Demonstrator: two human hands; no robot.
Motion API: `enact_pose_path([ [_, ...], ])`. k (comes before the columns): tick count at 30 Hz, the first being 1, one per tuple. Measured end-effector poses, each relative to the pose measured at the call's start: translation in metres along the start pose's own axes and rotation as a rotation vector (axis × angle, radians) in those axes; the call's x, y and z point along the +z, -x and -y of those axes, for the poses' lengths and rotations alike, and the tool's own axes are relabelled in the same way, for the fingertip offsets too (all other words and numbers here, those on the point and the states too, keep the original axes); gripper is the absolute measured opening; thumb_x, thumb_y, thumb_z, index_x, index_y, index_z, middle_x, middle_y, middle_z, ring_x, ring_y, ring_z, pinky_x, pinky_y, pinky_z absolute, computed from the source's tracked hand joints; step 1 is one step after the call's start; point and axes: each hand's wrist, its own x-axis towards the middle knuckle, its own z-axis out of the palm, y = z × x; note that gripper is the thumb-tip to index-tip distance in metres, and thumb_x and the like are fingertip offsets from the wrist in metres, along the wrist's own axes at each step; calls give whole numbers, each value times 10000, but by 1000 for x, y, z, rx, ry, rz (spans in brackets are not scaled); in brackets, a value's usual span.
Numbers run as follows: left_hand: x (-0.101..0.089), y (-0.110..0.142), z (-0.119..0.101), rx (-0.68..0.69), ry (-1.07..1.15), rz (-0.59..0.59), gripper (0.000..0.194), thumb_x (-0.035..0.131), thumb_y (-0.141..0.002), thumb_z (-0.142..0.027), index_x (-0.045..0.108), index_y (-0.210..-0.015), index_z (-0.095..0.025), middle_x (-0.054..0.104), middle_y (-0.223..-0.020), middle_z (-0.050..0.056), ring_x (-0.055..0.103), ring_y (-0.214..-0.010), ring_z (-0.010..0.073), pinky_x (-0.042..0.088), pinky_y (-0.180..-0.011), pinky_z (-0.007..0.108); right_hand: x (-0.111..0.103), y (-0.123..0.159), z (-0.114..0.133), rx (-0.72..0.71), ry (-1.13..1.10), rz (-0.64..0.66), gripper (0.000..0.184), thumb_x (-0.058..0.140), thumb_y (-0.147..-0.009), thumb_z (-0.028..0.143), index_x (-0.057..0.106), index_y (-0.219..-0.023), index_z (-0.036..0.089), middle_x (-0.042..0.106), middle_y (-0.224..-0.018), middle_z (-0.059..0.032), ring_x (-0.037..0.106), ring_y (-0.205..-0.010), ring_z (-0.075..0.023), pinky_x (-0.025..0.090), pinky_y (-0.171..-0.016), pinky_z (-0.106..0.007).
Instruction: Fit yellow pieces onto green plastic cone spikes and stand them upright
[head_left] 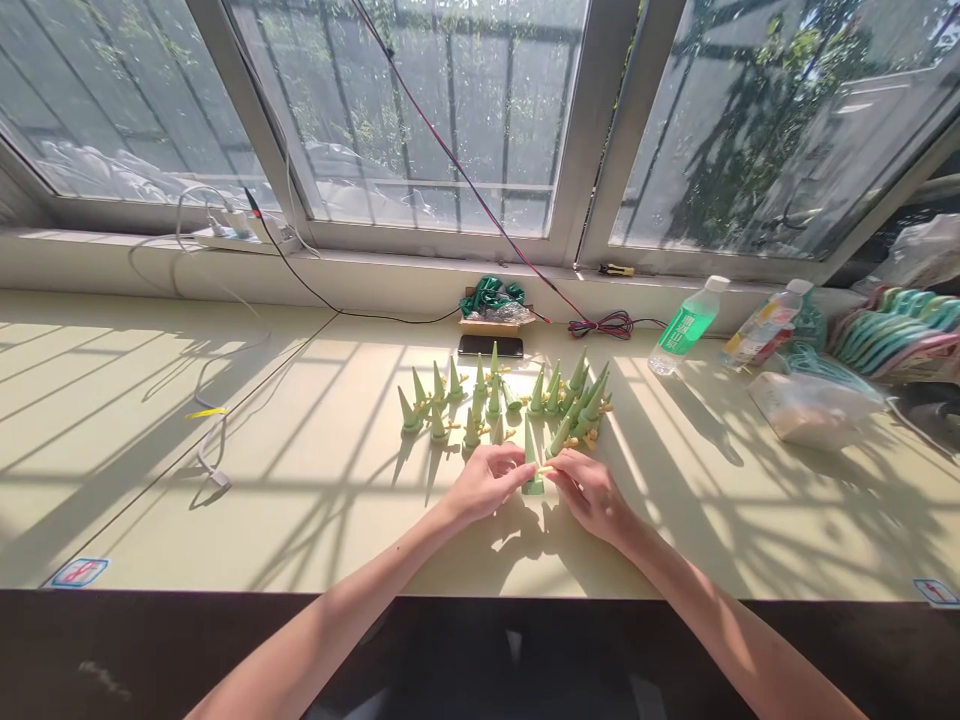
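Near the front middle of the table, my left hand (491, 480) is closed on a green cone (533, 482), holding it about upright. My right hand (592, 490) pinches a small pale yellow piece (546, 469) against the cone's right side. Whether that piece is fixed to the cone cannot be made out. Just beyond both hands stand several more green cones (410, 415), many with small yellow pieces (452, 427) sticking out at the side. On the right, some cones (594, 402) lean closely together.
Behind the cones lie a black phone (490, 347) and a small box (495, 325) with green material. A coiled red-black cable (604, 325), a green-labelled bottle (686, 330), another bottle (766, 328) and a plastic bag (814, 405) are to the right. A white cable (214, 468) lies left.
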Motion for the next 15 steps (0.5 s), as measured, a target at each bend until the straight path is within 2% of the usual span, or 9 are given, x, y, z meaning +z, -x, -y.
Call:
enact_pose_path([
  [3, 1, 0, 3, 109, -32, -47, 402, 687, -868, -471, 577, -681, -132, 466, -729, -12, 459, -597, 84, 405, -512, 198, 0, 0, 2, 71, -65, -2, 340, 426, -1057, 369, 608, -830, 195, 500, -663, -5, 456, -594, -149, 383, -570, -285],
  [6, 1, 1, 6, 224, -120, -60, 293, 676, -899, -389, 654, -766, -129, 506, -793, 15, 479, -637, 96, 422, -531, 197, 2, 0, 3, 233, -187, 47, 408, 443, -1041, 451, 580, -759, 189, 433, -600, 20, 394, -534, -124, 329, -505, -267],
  [11, -1, 3, 11, 410, -380, -68, 184, 624, -963, -310, 741, -922, -174, 581, -870, 38, 492, -636, 92, 428, -565, 204, 6, -2, -1, 576, -641, 157, 492, 511, -971, 601, 549, -707, 187, 282, -491, 88, 249, -379, -67, 217, -370, -231],
  [15, 1, 3, 13, 493, -462, -67, 186, 576, -991, -276, 740, -1000, -187, 612, -935, 62, 526, -660, 100, 453, -584, 215, 5, -5, -4, 685, -858, 221, 526, 594, -895, 656, 515, -661, 192, 249, -466, 116, 255, -294, -51, 174, -309, -214],
])
